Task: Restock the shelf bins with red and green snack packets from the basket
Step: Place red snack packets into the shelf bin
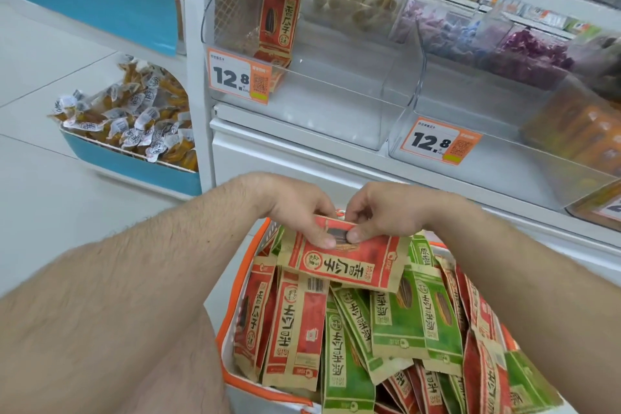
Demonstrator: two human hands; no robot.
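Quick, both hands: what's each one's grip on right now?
Left hand: pinching the red packet over the basket.
Right hand: pinching the same red packet.

Both hands pinch one red packet [346, 257] above an orange-rimmed basket [237, 309] heaped with red and green packets: left hand [299, 212] and right hand [386, 212] side by side. On the shelf, a clear bin [336, 101] holds what looks like a single upright red packet [277, 15].
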